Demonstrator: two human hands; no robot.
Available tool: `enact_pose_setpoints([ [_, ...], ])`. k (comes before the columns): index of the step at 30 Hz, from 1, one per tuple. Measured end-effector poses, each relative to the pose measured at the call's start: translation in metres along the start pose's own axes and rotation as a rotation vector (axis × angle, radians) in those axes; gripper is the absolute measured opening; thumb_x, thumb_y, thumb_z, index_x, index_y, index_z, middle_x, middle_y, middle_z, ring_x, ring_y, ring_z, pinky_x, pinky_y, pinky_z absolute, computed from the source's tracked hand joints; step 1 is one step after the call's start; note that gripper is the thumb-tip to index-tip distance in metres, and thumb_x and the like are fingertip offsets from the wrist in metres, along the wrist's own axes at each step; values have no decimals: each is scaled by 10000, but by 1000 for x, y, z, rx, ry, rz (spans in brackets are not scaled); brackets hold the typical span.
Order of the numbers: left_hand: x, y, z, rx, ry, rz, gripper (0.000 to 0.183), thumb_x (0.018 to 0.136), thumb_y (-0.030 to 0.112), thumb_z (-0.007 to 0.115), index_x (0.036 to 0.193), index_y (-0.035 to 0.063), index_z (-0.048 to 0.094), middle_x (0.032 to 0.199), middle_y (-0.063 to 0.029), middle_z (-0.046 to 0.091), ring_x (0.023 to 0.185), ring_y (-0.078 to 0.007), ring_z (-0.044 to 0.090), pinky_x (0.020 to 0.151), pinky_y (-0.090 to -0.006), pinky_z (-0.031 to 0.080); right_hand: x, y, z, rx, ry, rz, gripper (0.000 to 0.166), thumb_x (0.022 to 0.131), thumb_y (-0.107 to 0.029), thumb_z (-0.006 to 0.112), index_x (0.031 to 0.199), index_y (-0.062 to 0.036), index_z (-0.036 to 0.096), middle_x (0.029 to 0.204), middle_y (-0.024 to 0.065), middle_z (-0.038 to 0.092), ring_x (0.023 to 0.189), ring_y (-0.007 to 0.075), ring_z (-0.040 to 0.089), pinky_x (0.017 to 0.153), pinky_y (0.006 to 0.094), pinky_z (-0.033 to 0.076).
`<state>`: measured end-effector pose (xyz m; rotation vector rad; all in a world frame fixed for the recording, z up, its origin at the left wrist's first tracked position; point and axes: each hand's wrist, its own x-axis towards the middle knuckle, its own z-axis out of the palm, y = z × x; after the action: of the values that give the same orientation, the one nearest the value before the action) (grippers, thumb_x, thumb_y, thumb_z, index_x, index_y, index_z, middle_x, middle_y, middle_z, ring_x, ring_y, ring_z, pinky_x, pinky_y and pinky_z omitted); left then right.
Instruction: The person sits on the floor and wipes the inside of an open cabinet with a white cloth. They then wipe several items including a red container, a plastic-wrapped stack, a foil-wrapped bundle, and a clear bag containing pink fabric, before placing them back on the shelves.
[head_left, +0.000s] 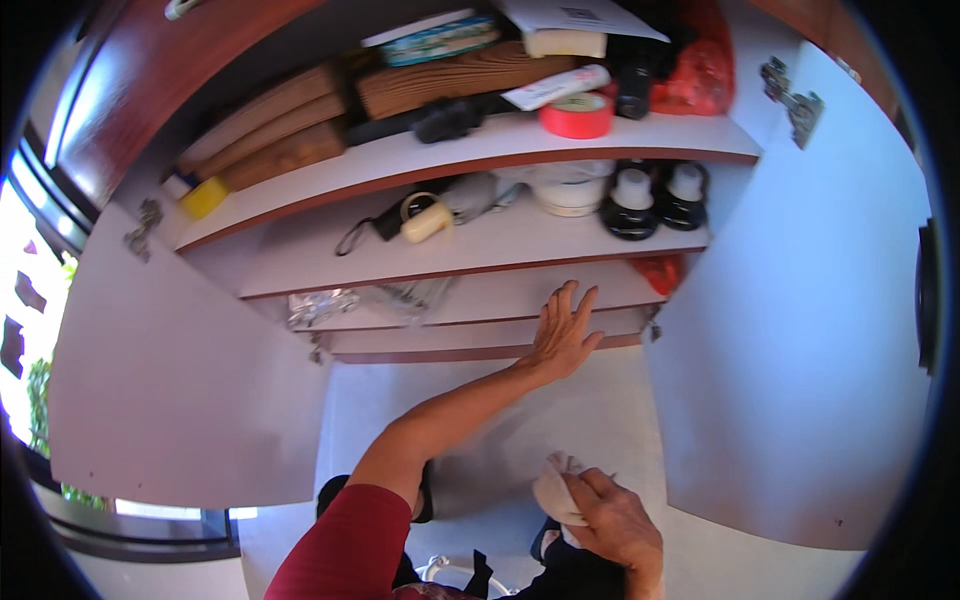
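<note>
An open cabinet with white shelves stands before me. My left hand (564, 334) reaches out with its fingers apart, in front of the lowest shelf (495, 300); nothing is in it. Whether it touches the shelf I cannot tell. Low at the right, my right hand (615, 517) grips a crumpled pale cloth (553, 491). On the middle shelf (480, 244) are two dark bottles with whitish caps (631, 202), stacked white bowls (568, 196) and a cream-coloured object with a loop (427, 223). Clear plastic packets (409, 296) and a red plastic bag (661, 274) lie on the lowest shelf.
Both cabinet doors stand open, the left door (187, 375) and the right door (787, 322). The upper shelf (480, 150) holds brown wooden-looking boxes (450, 79), a red tape roll (576, 116), a yellow roll (205, 198) and a red bag (697, 79).
</note>
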<state>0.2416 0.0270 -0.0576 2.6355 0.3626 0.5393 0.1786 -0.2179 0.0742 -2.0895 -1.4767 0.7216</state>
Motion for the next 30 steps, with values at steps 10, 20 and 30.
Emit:
enact_pose_setpoints([
  [10, -60, -146, -98, 473, 496, -590, 702, 725, 402, 699, 1204, -15, 401, 1159, -205, 402, 1085, -373, 368, 921, -519, 254, 15, -17, 10, -63, -40, -29, 644, 699, -142, 726, 1297, -112, 488, 991, 100, 565, 953, 307, 610, 732, 402, 540],
  [20, -95, -175, -98, -676, 565, -1193, 614, 673, 425, 804, 1010, 35, 470, 1052, -154, 523, 923, -265, 559, 664, -441, 495, 27, -19, 14, -69, -38, -36, 612, 702, -152, 723, 1273, -116, 505, 992, 102, 568, 932, 314, 617, 733, 412, 539],
  [30, -102, -144, -102, -971, 430, -1007, 205, 865, 219, 642, 779, 68, 532, 617, -43, 549, 492, -153, 559, 416, -309, 500, 38, -15, 20, 77, 114, 4, 483, 713, -117, 692, 1169, -57, 546, 989, 146, 576, 900, 370, 598, 726, 428, 515],
])
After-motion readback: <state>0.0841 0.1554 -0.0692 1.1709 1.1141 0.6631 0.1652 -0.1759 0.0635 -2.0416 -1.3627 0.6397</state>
